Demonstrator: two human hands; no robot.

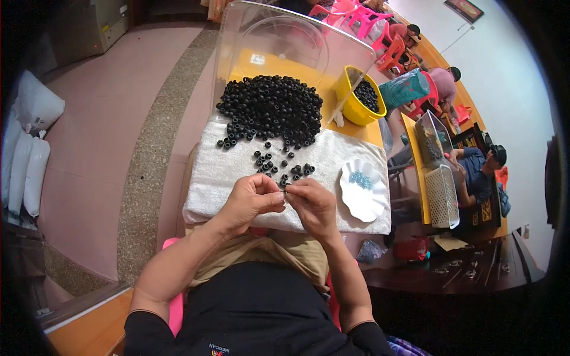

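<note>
My left hand [256, 200] and my right hand [312, 204] meet above the near part of a white towel [208, 193]. The fingers of both are pinched, tip to tip. Whatever sits between the fingertips is too small and covered to name. Just beyond them lie several loose, small, round black pieces with a hole [268, 163]. Farther off, a large heap of the same black pieces [270, 107] spreads from a clear plastic bin onto the towel. To the right of my right hand, a white scalloped dish [362, 204] holds small light-blue see-through bits [360, 179].
A clear bin [350, 44] stands tilted behind the heap. Beside it, a yellow bowl [359, 113] contains more black pieces. White sacks [29, 169] lean at the far left. People work at the right, near a white perforated basket [440, 199] and pink chairs [368, 21].
</note>
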